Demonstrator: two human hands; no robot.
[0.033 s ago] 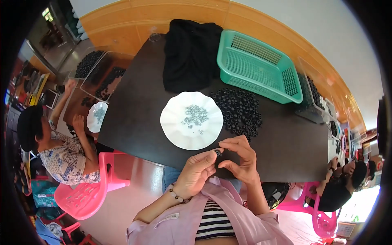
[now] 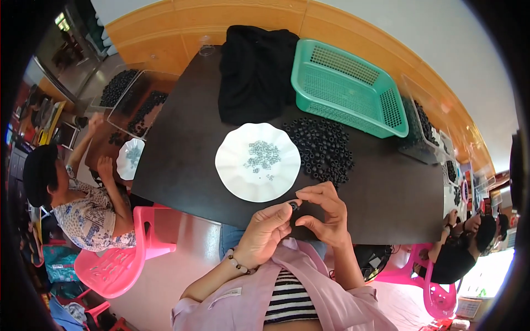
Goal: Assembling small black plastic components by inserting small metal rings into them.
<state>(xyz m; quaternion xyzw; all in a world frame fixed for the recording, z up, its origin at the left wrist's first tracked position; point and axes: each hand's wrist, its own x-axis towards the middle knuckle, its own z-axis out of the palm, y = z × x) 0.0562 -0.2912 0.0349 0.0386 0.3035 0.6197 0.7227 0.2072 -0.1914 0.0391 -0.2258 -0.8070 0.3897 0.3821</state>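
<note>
Two hands at the table edge, one small black part pinched.

Nearest: left hand [image 2: 265, 234] has thumb and forefinger pinching a small black part [image 2: 293, 206], held above the near edge of the table [image 2: 182, 160]. Right hand [image 2: 333, 218] is spread, thumb well apart from the forefinger, whose tip is up close to the part; can't tell if it touches, or if a tiny clear piece sits on it (too small to resolve).

Beyond the hands: scalloped white plate [image 2: 232, 182] with small clear pieces [image 2: 262, 156] loose in its middle. Right of it, black ring-like parts [image 2: 326, 151] in an open heap. Farther back, black cloth [image 2: 254, 83] and green basket [image 2: 338, 114].

Risks, my read: only fingertips hold the part, so a slip drops it toward the lap or floor. Nothing fences the heap, so a forearm sweep could scatter rings. Leaning on the plate's rim could tip it and spill clear pieces.
</note>
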